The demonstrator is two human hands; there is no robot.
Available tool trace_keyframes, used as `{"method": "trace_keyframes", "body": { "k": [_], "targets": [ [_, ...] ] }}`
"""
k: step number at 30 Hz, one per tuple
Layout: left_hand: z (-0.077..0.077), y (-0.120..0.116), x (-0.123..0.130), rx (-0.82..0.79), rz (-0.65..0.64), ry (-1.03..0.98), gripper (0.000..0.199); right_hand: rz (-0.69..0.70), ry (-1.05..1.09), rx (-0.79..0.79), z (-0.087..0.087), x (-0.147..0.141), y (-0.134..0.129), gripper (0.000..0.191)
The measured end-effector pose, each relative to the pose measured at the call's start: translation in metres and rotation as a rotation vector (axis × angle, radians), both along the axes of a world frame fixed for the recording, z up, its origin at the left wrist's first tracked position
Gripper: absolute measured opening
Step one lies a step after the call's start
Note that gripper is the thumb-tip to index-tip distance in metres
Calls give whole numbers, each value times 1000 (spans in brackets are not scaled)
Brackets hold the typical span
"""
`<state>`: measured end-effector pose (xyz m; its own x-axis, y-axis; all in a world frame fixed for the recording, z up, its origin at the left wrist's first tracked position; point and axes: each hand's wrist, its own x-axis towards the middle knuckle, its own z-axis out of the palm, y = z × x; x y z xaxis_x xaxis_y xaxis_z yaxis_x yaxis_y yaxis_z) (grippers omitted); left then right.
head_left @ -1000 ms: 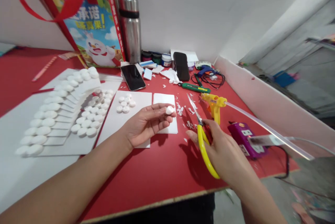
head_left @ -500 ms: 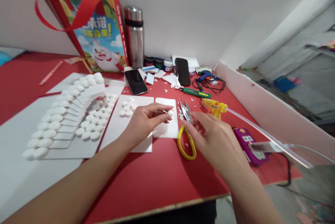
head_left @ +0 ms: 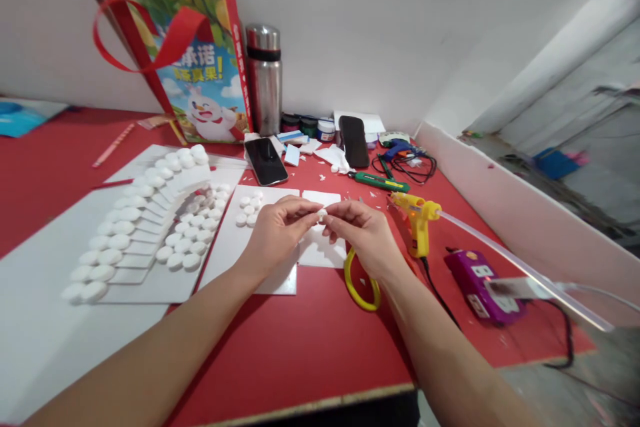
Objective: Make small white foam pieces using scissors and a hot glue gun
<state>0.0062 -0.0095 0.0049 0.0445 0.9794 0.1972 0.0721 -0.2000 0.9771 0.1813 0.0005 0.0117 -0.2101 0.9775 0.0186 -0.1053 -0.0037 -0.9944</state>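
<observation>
My left hand (head_left: 283, 234) pinches a small white round piece (head_left: 321, 215) between thumb and fingertips. From the other side, the fingers of my right hand (head_left: 363, 234) are closed on the same piece. Both hands hover above a small white card (head_left: 320, 255) lying on the red table. Under my right wrist are scissors with yellow handles (head_left: 361, 290), their blades mostly hidden. To the left, several white discs (head_left: 245, 210) rest on a larger white board (head_left: 250, 267), partly covered by my left hand.
A curved stepped model (head_left: 145, 227) edged with white discs stands at left. Behind are a phone (head_left: 267, 162), a steel flask (head_left: 265, 80) and a printed bag (head_left: 200, 80). At right are a green cutter (head_left: 380, 181), a yellow glue gun (head_left: 416, 214) and a purple power strip (head_left: 485, 287).
My right hand has moved left from above the scissors to meet my left hand, and its fingers have closed on the white piece. The view has shifted slightly.
</observation>
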Motion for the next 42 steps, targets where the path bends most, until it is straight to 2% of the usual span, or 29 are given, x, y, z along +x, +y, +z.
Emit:
{"method": "trace_keyframes", "body": {
  "k": [3,10,14,19,25,32,42],
  "targets": [
    [0,0,1,-23,46,6,11,3,16,3,-4,-1,3,29],
    [1,-2,7,110,90,123,12,-1,-37,40,-7,0,8,31],
    [0,0,9,184,68,142,13,-6,2,51,-6,3,12,33],
    [-1,4,13,200,-26,123,13,-20,5,37,-9,12,13,35],
    [-3,3,18,240,-36,194,7,14,13,35,-13,18,9,31],
    [-3,-6,18,404,26,218,8,115,164,-122,-1,14,2,39],
    [-2,-4,11,438,29,243,8,183,195,-271,0,12,4,40]
  ]
}}
